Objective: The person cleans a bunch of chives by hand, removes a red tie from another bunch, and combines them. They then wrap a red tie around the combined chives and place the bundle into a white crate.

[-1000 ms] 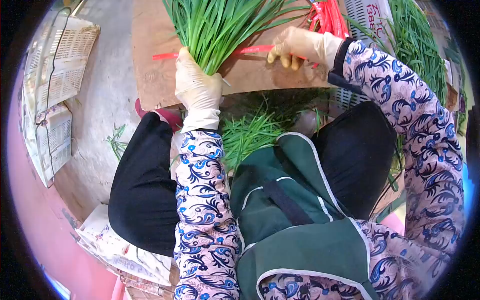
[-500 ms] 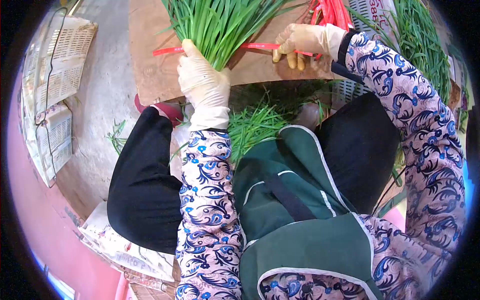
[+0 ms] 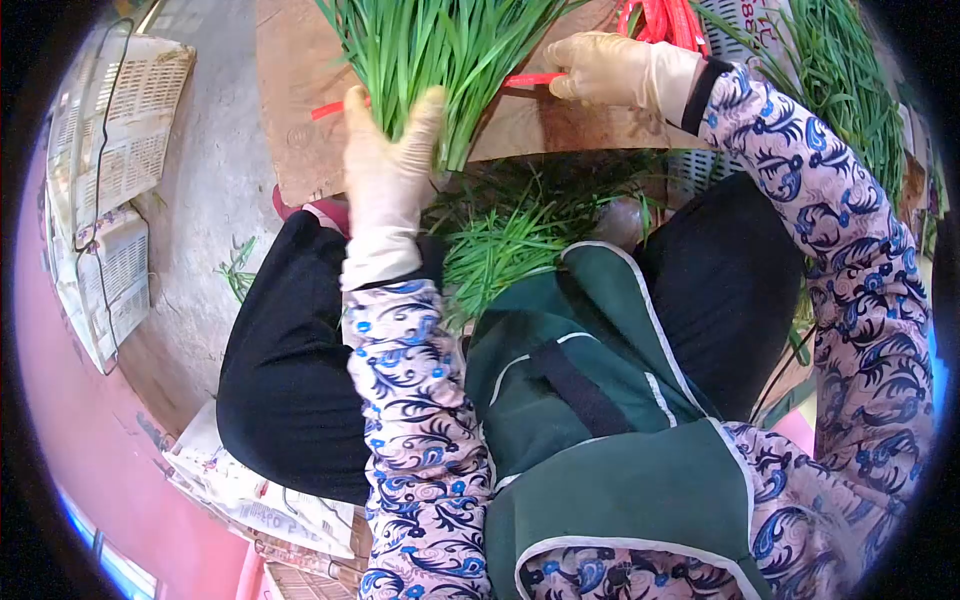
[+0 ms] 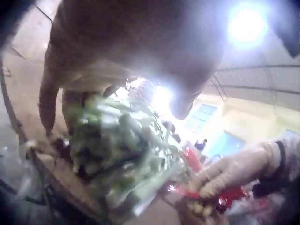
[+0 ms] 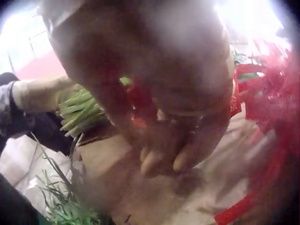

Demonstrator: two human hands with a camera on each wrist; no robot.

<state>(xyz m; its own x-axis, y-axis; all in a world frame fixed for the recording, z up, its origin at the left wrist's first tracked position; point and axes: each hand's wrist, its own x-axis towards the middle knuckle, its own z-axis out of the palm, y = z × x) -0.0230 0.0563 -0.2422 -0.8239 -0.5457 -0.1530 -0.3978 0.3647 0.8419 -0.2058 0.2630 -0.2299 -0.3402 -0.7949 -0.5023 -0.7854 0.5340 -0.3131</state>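
Observation:
A bunch of long green leafy stalks lies on the brown board, its cut ends toward the body. The gloved left hand is at the stalk ends, thumb and fingers spread wide around them; the left wrist view shows this hand above the stalks. A red strip runs beneath the bunch, its free end showing on the left. The gloved right hand pinches the strip's right part, also visible in the left wrist view, where this hand holds the red strip.
More red strips lie in a pile behind the right hand. Long green leaves fill the right side beside a white crate. Loose greens lie below the board's edge, between the knees. White crates stand at the left.
The left hand has loosened from around the stalks, its thumb and fingers spreading apart. The right hand has moved slightly up, still holding the strip.

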